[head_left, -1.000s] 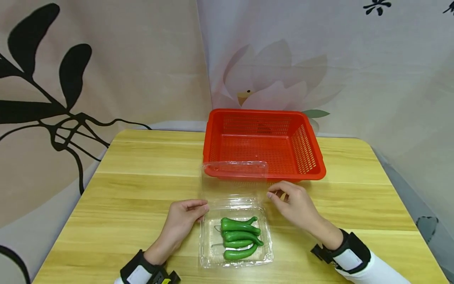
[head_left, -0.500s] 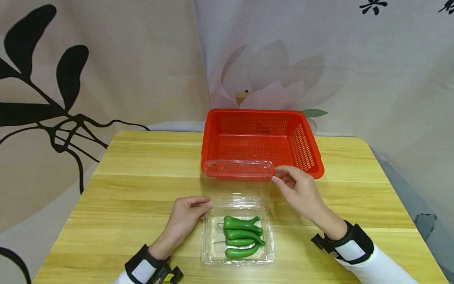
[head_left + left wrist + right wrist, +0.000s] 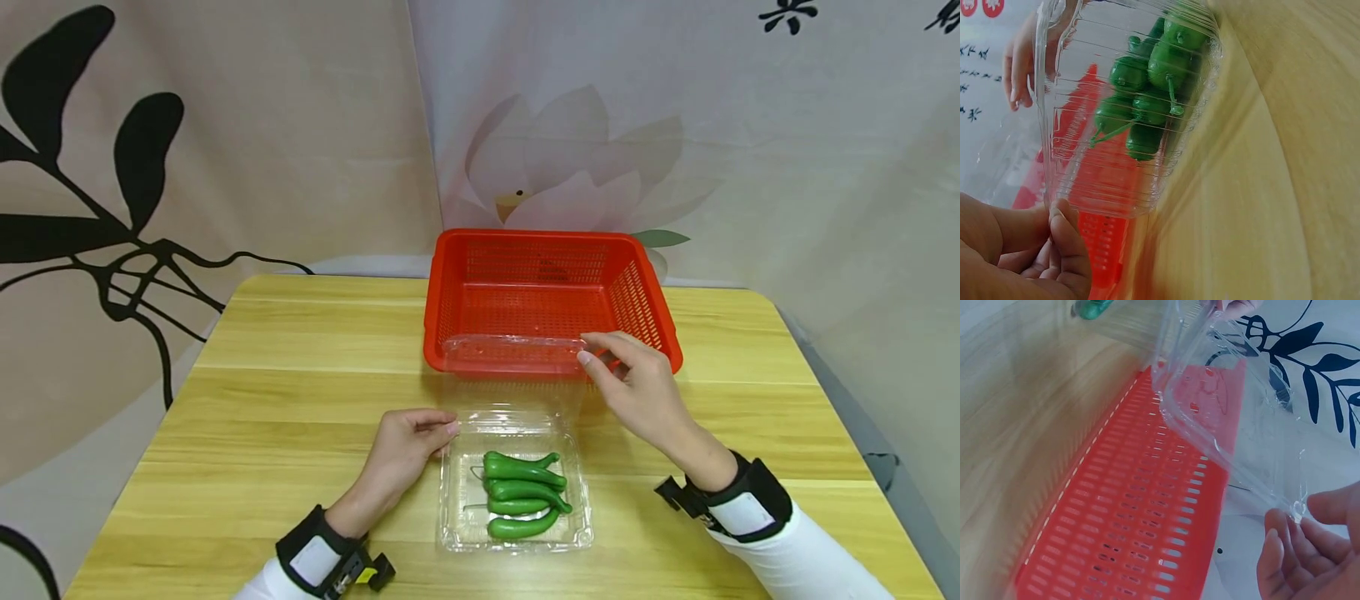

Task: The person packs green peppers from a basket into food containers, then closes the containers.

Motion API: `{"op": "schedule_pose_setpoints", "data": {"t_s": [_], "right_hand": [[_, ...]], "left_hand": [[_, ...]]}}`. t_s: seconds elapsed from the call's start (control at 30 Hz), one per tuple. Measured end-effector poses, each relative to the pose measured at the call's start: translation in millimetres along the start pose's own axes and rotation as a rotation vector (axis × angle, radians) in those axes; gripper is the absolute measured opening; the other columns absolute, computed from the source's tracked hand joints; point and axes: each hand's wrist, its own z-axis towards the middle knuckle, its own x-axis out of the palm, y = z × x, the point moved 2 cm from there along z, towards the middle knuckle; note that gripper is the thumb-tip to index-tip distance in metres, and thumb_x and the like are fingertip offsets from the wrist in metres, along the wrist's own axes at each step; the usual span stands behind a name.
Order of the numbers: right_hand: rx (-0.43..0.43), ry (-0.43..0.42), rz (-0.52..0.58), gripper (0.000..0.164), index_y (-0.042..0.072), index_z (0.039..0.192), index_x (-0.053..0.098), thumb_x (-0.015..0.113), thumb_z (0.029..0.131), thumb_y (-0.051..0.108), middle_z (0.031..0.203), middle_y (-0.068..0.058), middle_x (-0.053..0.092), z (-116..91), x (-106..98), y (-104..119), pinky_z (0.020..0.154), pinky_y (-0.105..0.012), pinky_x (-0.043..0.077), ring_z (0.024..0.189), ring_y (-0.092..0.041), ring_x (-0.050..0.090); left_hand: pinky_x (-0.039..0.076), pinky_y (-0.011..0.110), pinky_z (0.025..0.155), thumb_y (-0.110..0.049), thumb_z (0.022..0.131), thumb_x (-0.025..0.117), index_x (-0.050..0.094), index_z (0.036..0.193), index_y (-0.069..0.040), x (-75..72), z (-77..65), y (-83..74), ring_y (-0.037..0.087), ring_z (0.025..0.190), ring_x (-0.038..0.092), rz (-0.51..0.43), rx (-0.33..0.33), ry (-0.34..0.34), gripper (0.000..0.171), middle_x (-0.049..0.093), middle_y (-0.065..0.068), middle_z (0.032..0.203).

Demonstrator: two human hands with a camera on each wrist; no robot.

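Note:
A clear plastic clamshell box (image 3: 448, 508) lies on the table with its lid (image 3: 513, 354) raised at the back. Several green peppers (image 3: 525, 490) rest side by side in the base, their stem ends showing through the ribbed wall in the left wrist view. At the base's back left corner my left hand (image 3: 412, 446) pinches the rim between thumb and fingers. My right hand (image 3: 637, 387) holds the lid's far right corner; the right wrist view shows its thumb and fingertips (image 3: 1272, 540) at that corner.
Right behind the box stands a red perforated plastic basket (image 3: 540, 235), partly seen through the lid. The wooden table (image 3: 315, 350) extends to both sides. A printed cloth (image 3: 300, 125) hangs behind the table's back edge.
My right hand has moved up and away to the lid's corner and taken hold of it; the lid has tilted up. The left hand stays at the rim; the box sits slightly further right in view.

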Motion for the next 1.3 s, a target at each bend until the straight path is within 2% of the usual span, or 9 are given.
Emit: {"op": "schedule_pose_setpoints", "data": {"t_s": [0.37,0.6,0.83,0.9,1.0,1.03,1.1,1.23,1.3], "right_hand": [[-0.071,-0.037,0.025,0.02,0.002,0.11,0.077,0.078,0.091,-0.005,0.091,0.001,0.073,-6,-11,6,0.066,-0.013,0.05,0.076,-0.01,0.06],[-0.13,-0.038,0.01,0.027,0.001,0.11,0.078,0.079,0.086,-0.011,0.098,-0.003,0.075,-17,-20,10,0.068,-0.011,0.05,0.076,-0.008,0.062],[-0.163,-0.022,0.024,0.031,0.006,0.102,0.077,0.08,0.081,-0.016,0.095,0.002,0.073,-31,-28,12,0.072,-0.012,0.05,0.08,-0.006,0.061],[-0.176,-0.013,0.026,0.027,0.008,0.101,0.076,0.08,0.084,-0.013,0.096,0.004,0.073,-35,-30,13,0.071,-0.015,0.049,0.081,-0.006,0.06],[-0.189,-0.001,0.024,0.005,0.011,0.099,0.076,0.076,0.097,0.007,0.097,0.006,0.072,-43,-32,13,0.069,-0.018,0.048,0.082,-0.006,0.058],[-0.195,0.002,0.025,0.003,0.012,0.099,0.075,0.074,0.1,0.014,0.097,0.006,0.071,-46,-32,13,0.069,-0.018,0.048,0.082,-0.006,0.058],[-0.201,0.012,0.032,0.009,0.013,0.1,0.075,0.072,0.102,0.021,0.097,0.005,0.071,-52,-33,13,0.067,-0.018,0.048,0.082,-0.007,0.058],[-0.228,0.038,0.054,0.003,0.013,0.101,0.075,0.075,0.098,0.011,0.098,0.002,0.071,-64,-34,15,0.068,-0.016,0.05,0.084,-0.008,0.061],[-0.254,0.049,0.055,0.001,0.014,0.101,0.074,0.073,0.101,0.014,0.098,0.002,0.07,-70,-33,16,0.071,-0.016,0.052,0.085,-0.008,0.063]], "left_hand": [[0.059,0.023,0.065,0.009,0.094,0.071,0.074,0.111,0.012,5.5,3.1,-2.4,0.018,0.075,0.068,-0.008,-0.007,-0.007,0.017,0.074,0.024,0.098],[0.06,0.025,0.066,0.009,0.095,0.07,0.075,0.11,0.011,8.8,3.4,-5.7,0.015,0.074,0.067,-0.004,-0.015,-0.006,0.016,0.075,0.024,0.097],[0.061,0.027,0.068,0.009,0.094,0.07,0.074,0.113,0.011,10.3,6.0,-5.0,0.016,0.077,0.069,0.0,0.002,0.015,0.019,0.075,0.023,0.1],[0.062,0.027,0.069,0.01,0.093,0.07,0.073,0.115,0.011,10.6,6.0,-4.6,0.018,0.079,0.07,-0.008,0.0,0.016,0.022,0.075,0.023,0.101],[0.062,0.029,0.07,0.011,0.093,0.07,0.072,0.117,0.011,10.9,6.0,-4.1,0.021,0.08,0.072,-0.03,-0.001,0.018,0.024,0.076,0.023,0.102],[0.063,0.029,0.071,0.011,0.092,0.07,0.073,0.117,0.011,11.0,6.1,-4.0,0.022,0.08,0.072,-0.041,-0.008,0.018,0.024,0.076,0.023,0.103],[0.063,0.03,0.072,0.011,0.093,0.07,0.073,0.116,0.01,11.4,6.1,-3.9,0.024,0.081,0.073,-0.046,-0.005,0.02,0.024,0.076,0.023,0.104],[0.063,0.032,0.074,0.01,0.093,0.069,0.074,0.115,0.01,12.1,3.8,-3.6,0.027,0.082,0.074,-0.04,0.006,0.022,0.022,0.076,0.023,0.105],[0.063,0.032,0.074,0.009,0.094,0.069,0.074,0.115,0.01,12.2,2.8,-2.9,0.027,0.083,0.074,-0.036,0.01,0.02,0.022,0.076,0.024,0.105]]}}
